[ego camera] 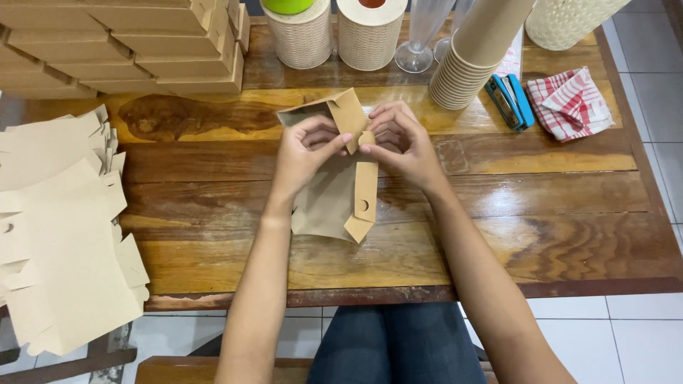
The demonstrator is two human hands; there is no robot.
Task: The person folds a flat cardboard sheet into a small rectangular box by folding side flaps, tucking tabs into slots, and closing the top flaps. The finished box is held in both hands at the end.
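**Box blank pinched at mid-table**

Kraft box blank (329,199) lying near the table's (569,242) centre, far end lifted. Left hand (304,149) curled shut on a folded flap, thumb and fingers pinching it. Right hand (400,139) closed on the neighbouring flap, fingertips meeting the left's at the corner, probably so the two flaps can be lined up. Near end of the blank resting flat on the wood, side strip with a round notch hanging free.

Flat blanks (64,235) stacked at far left, overhanging the near edge. Folded boxes (135,46) piled at the far left corner. Two paper rolls (334,35), a glass (420,43), and a cup stack (469,64) lined along the far edge. Blue stapler (509,101) and checked cloth (569,103) to the right. Bare wood right of the hands and toward the near edge, giving room to swing the blank.
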